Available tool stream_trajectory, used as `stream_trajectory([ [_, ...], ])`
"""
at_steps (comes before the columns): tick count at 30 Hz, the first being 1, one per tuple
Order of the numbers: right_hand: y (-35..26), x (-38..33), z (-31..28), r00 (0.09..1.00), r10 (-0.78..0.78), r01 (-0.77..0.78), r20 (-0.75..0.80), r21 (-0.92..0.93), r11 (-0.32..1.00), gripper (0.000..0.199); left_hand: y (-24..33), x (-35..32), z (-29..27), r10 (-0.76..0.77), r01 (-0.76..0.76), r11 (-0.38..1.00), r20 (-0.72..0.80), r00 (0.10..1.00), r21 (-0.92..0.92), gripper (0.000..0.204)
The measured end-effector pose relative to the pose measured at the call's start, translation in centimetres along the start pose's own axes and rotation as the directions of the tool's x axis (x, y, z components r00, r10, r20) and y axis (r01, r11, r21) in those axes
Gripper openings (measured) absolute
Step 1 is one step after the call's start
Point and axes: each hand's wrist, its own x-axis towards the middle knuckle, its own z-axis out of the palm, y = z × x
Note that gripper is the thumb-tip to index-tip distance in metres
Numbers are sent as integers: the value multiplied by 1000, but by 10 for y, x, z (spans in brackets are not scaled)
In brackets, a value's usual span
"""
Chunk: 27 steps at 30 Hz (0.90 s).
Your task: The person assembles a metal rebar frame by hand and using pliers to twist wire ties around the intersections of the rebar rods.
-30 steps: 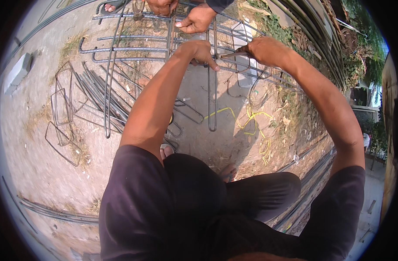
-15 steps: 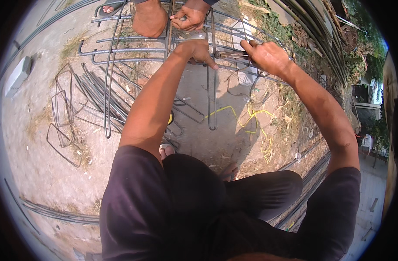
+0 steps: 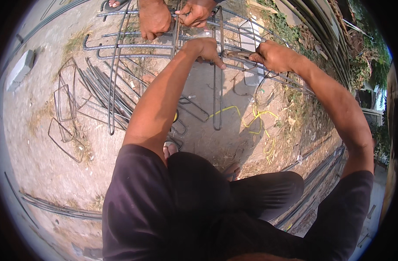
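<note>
A cage of ribbed steel bars (image 3: pixel 129 47) with hooked ends and narrow wire stirrups (image 3: pixel 217 100) spans the upper middle. My left hand (image 3: pixel 206 49) is closed round a lengthwise bar beside a stirrup, its thumb stretched along the bar; some fingers are hidden. To its right, my right hand (image 3: pixel 275 56) grips the handles of a pair of pincers (image 3: pixel 239 55). Their jaws meet the cage close to my left thumb; any tie wire there is too small to make out. Across the cage, a co-worker's hands (image 3: pixel 154 21) work at another stirrup.
Loose cut bars (image 3: pixel 101 87) lie on the ground at left, near bent square stirrups (image 3: pixel 65 102). Yellow cord (image 3: pixel 259 115) trails over the dirt at right. A pale block (image 3: pixel 20 69) stands far left, and long poles (image 3: pixel 320 39) lie at upper right.
The view has shifted a little. My right hand has turned with the pincers, whose jaws stay near the same stirrup. The co-worker's fingers have moved along the other stirrup.
</note>
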Motion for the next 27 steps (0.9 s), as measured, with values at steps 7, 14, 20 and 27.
stream_trajectory([
  [7, -33, -15, -7, 983, 166, -178, 77, 195, 965, 32, -10, -3, -1, 15, -16, 1000, -58, 998, -23, 83],
  [14, -30, -8, -36, 772, -519, 77, -367, -757, 649, 23, -7, 0, -3, -52, 55, 998, -87, 995, 35, 84],
  [20, -30, -11, -31, 878, 286, -461, 384, 521, 718, 42, -2, -3, -2, -35, 36, 999, -43, 998, 26, 75],
  [27, -24, -17, -4, 933, -162, 21, -321, -401, 916, 38, -5, -6, 0, -79, 79, 997, -48, 996, -17, 76],
])
